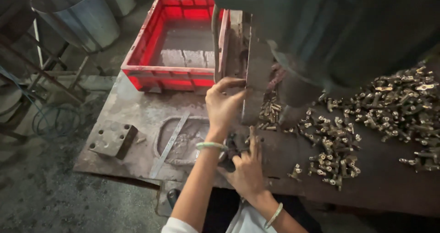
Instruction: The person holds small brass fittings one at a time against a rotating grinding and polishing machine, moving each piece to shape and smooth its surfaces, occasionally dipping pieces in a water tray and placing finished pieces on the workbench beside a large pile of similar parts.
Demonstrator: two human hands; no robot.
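Left hand [223,105] fingers pinching metal plate [255,77], right hand [246,166] gripping dark part [229,153] (partly hidden), 1 red crate [151,72], 2 bangles

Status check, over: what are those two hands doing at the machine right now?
Left hand up, fingers on the press's metal plate. Right hand low, on small dark parts. Brass fittings heaped right; nothing blocking.

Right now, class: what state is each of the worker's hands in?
Left hand: raised, fingers curled against the upright metal plate; a firm grip cannot be told.
Right hand: closed on a dark part, fingers partly extended.
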